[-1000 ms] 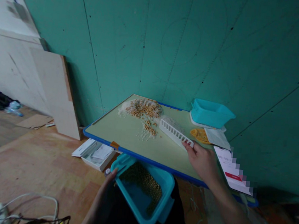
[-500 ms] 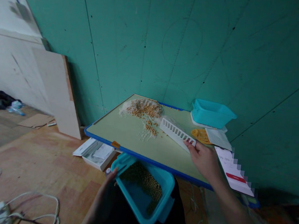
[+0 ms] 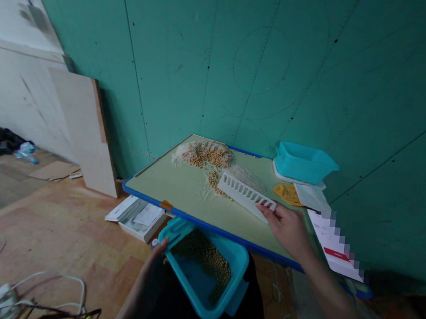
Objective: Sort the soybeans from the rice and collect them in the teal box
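Observation:
My right hand [image 3: 286, 229] is closed on one end of a white slotted plastic strip [image 3: 245, 197], held tilted low over the table [image 3: 157, 186]. Its far end reaches scattered soybean-like beans [image 3: 214, 181] and white grains [image 3: 206, 193]. Behind them lies a larger pile of the same beans and grains [image 3: 208, 154]. Below the table's front edge, my left hand [image 3: 156, 255] grips the rim of a turquoise plastic bin [image 3: 242, 261] over my lap. Small green beans [image 3: 194, 246] and tan beans [image 3: 217, 262] lie inside; the bin's floor shows partly.
At the table's right end are another turquoise bin [image 3: 306, 164], a yellow cloth-like item [image 3: 288, 194], a white sheet [image 3: 311, 196] and a phone [image 3: 335, 246]. An open white box [image 3: 141, 220] sits beyond my bin. Cables [image 3: 52, 277] cross the floor at left.
The white slotted strip has moved left and slightly toward me with my right hand, its far end now at the scattered beans. My left hand and the bin have stayed in place.

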`<state>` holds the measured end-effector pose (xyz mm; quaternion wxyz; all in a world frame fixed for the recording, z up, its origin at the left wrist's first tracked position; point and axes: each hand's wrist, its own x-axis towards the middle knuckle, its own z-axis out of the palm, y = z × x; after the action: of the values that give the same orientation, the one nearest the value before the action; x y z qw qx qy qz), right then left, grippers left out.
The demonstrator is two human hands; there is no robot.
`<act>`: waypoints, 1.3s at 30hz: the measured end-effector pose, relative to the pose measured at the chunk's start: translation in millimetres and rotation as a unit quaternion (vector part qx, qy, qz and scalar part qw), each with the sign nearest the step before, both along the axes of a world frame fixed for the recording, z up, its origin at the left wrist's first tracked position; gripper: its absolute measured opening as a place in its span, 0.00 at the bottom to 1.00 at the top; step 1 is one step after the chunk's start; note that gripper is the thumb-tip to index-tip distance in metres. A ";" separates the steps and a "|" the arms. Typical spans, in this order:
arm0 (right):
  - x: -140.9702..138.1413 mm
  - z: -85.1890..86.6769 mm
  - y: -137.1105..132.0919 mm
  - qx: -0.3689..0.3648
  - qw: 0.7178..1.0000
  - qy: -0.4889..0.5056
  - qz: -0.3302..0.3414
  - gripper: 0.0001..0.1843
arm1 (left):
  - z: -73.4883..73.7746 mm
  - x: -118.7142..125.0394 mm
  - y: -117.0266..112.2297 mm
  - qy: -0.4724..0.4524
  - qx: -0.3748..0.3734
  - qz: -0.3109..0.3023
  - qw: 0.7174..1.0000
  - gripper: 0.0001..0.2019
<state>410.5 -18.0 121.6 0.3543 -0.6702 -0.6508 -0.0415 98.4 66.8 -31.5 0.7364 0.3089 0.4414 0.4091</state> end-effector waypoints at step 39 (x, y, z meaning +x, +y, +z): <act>-4.7 2.4 23.1 -0.042 0.992 0.078 0.085 0.26 | 10.8 0.5 -29.8 0.021 0.018 0.069 0.997 0.24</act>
<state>405.8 5.1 124.0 0.3779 -0.6280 -0.6768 0.0689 98.9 37.1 -20.7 0.6913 0.2990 0.4698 0.4604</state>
